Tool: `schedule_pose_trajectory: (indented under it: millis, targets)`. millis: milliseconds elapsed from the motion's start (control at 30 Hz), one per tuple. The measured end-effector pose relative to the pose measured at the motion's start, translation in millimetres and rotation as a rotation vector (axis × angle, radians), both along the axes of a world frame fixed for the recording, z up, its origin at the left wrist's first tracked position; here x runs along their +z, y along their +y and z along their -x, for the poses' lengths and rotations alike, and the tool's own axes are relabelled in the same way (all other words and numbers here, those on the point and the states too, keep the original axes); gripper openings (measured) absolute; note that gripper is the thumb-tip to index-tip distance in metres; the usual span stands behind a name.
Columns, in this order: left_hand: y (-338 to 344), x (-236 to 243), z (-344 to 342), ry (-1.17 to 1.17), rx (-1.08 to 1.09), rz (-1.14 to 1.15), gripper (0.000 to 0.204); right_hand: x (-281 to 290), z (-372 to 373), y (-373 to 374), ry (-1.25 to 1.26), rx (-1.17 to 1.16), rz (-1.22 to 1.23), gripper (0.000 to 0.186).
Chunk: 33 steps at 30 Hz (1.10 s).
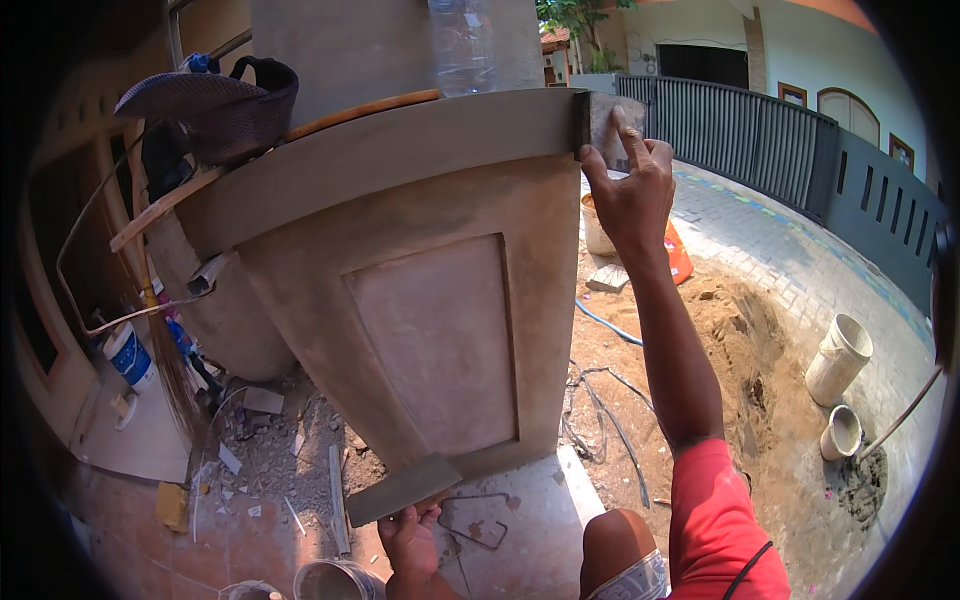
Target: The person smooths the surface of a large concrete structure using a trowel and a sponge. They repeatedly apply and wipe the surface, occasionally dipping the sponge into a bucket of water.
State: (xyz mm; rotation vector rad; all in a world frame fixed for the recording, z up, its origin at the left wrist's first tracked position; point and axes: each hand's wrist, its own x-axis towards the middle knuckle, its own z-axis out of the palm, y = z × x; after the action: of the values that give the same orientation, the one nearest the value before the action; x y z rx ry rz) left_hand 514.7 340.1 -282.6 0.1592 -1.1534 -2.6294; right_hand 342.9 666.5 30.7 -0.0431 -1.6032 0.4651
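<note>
A grey cement-plastered pillar (540,330) with a recessed panel (440,340) stands in front of me, topped by a projecting plastered ledge (400,150). At the ledge's right end, my right hand (635,190) grips a small flat mortar-smeared plate (603,125), thumb at its near edge and index finger stretched over its face. The plate meets the end of the ledge. Low by the pillar's foot, my left hand (410,540) holds a flat rectangular grey board (405,488) from below, tilted. Its fingers are partly hidden under the board.
On the ledge lie a dark cap (210,105), a wooden strip (365,112) and a clear plastic bottle (463,50). A sand heap (735,330), a bucket (840,360) and a smaller pail (842,433) are at right. Rubble (270,440) and a broom (175,370) are at left.
</note>
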Motion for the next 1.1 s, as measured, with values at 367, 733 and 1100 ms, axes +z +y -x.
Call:
schedule_pose_trajectory:
  millis: [367, 733, 1100]
  targets:
    - [1.1, -6.9, 4.1, 0.026, -0.042, 0.018, 0.040, -15.9, -14.8, -14.8, 0.117, 0.174, -0.006, 0.058]
    - [4.9, -17.8, 12.2, 0.028, -0.062, 0.019, 0.039, -24.0, -2.8, -46.9, -0.023, 0.085, -0.114, 0.057]
    - [3.0, -14.2, 8.8, 0.010, -0.059, 0.006, 0.044, -8.7, -5.3, -7.7, 0.061, 0.171, 0.096, 0.060]
